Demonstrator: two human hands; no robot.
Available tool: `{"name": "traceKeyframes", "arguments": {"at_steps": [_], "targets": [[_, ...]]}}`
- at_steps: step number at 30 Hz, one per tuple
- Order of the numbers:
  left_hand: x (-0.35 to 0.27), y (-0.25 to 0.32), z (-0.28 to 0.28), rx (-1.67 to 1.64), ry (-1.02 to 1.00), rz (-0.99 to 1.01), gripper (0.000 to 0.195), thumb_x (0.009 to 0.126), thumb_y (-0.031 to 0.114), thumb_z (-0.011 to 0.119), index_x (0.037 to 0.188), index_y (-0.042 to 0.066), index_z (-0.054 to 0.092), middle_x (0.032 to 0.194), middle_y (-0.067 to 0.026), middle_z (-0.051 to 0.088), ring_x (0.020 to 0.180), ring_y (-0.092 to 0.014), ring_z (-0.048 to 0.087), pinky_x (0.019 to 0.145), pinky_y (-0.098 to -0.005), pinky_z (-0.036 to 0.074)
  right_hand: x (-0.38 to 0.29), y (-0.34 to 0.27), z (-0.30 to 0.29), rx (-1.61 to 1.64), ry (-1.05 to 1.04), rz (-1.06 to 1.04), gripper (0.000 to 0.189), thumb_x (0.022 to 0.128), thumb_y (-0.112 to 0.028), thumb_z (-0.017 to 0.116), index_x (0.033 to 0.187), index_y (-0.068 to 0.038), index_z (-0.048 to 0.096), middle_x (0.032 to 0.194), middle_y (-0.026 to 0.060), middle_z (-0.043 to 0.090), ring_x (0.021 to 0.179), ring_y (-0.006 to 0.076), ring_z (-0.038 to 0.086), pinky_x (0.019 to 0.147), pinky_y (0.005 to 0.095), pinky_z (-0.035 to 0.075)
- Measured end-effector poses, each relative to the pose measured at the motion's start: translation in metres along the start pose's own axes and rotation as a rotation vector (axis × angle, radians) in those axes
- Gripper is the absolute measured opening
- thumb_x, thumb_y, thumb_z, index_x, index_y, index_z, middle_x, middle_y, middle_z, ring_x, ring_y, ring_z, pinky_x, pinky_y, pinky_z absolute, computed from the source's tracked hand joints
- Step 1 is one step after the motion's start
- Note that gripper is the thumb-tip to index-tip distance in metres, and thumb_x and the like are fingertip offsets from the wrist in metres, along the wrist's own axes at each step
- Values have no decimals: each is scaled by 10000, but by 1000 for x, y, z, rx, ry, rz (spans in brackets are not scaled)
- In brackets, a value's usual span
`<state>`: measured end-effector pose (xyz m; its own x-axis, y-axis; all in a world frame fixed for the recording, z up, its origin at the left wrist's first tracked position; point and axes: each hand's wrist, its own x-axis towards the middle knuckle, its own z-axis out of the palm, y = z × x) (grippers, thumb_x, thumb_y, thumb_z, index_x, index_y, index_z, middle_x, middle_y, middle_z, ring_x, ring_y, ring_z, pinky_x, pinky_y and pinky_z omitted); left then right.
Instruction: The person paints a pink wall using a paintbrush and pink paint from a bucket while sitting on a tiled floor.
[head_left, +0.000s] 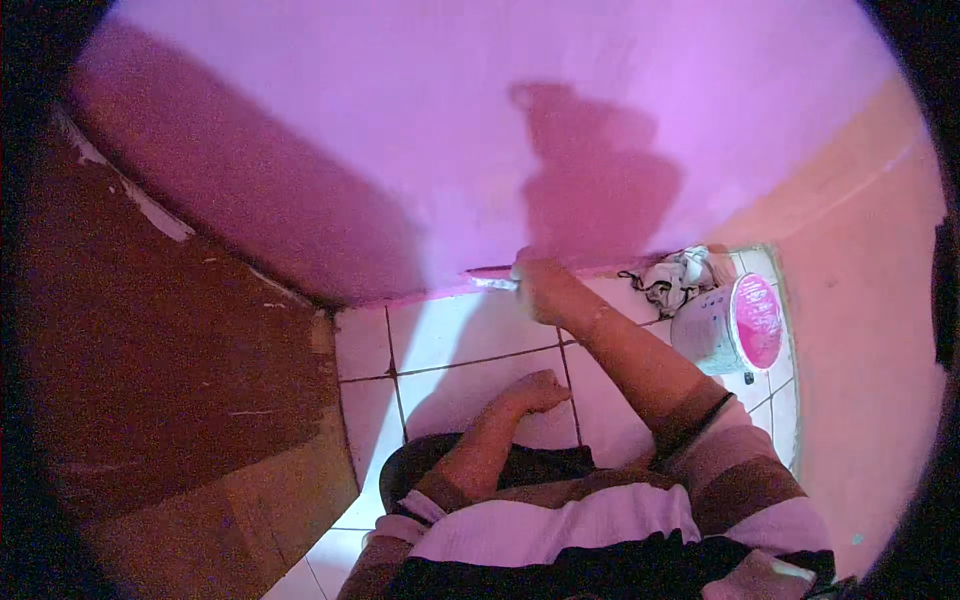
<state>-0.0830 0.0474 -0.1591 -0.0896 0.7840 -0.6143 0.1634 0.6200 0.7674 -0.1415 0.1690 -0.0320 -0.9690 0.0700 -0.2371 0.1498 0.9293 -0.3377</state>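
Note:
My right hand (546, 289) is shut on a paintbrush (493, 280), reaching down to where the pink wall (442, 135) meets the floor. Its head points left along the wall's bottom edge; the handle is mostly hidden in my fingers. My left hand (536, 391) hovers in front of my body, curled into a loose fist, with nothing visible in it. To the right of my right arm, a white bucket (701, 334) with pink paint (759, 322) inside stands on the floor.
White floor tiles (480, 382) with dark joints lie below my hands. A crumpled cloth (675, 281) rests beside the bucket, against the wall. At left rises a brown panel (187, 337) with pale smears along its edge. An orange-pink wall (862, 315) bounds the right side.

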Motion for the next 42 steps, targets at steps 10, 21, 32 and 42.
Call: {"name": "traceKeyframes", "arguments": {"at_steps": [10,21,32,42], "targets": [[9,-14,6,131,94,48,641,754,461,583,1047,-106,533,1043,-263,587,968,-371,577,858,-420,441,-28,-59,-21,15,-97,113,228,790,-122,475,942,23,562,883,253,615,815,389,611,747,472,480],[-7,4,-22,105,-69,89,555,755,450,589,1006,-44,555,1007,-237,602,946,-357,584,844,-425,448,-33,-66,-54,-25,91,125,213,778,-92,480,928,29,572,866,261,609,787,402,608,729,477,476],[1,-9,-2,57,174,100,481,738,372,593,969,-50,574,1003,-263,599,950,-362,585,833,-430,450,5,-40,-24,-10,28,-27,181,793,-103,516,908,12,596,853,242,608,771,381,603,721,465,469],[-41,41,-24,-60,60,190,530,773,359,564,1055,-88,533,1056,-271,580,1010,-377,558,882,-440,423,12,-65,8,185,-49,-43,214,779,-104,509,930,27,585,838,253,599,786,390,598,742,464,470]]}}
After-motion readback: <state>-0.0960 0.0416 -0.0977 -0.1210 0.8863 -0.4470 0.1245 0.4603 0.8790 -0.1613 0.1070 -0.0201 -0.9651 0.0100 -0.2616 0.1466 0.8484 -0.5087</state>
